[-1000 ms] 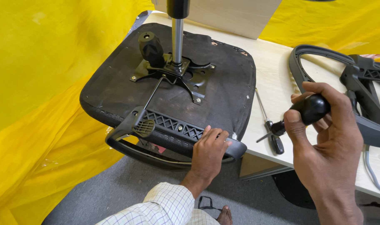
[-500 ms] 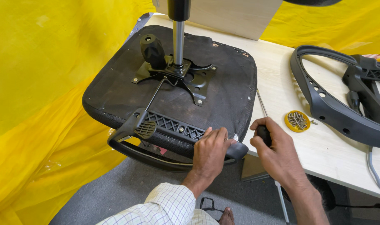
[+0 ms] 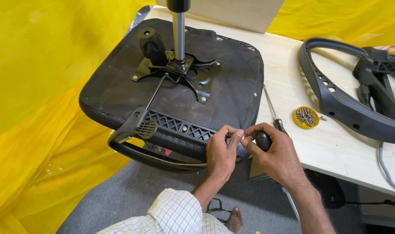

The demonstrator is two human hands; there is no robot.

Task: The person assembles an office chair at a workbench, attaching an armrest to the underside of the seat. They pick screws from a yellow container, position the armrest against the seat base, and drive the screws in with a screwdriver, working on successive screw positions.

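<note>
The left hand pinched the armrest on the upturned seat's near edge; the right hand closed around a screwdriver. Keeping its tip square probably prevented slipping.

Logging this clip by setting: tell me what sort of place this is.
Probably a makeshift furniture-assembly workspace: an upturned office chair seat on a pale wooden table, a yellow dish of screws, and yellow sheeting draped around.

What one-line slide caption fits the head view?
Both hands, left hand and right hand, meet at the armrest on an upturned chair seat.
</note>
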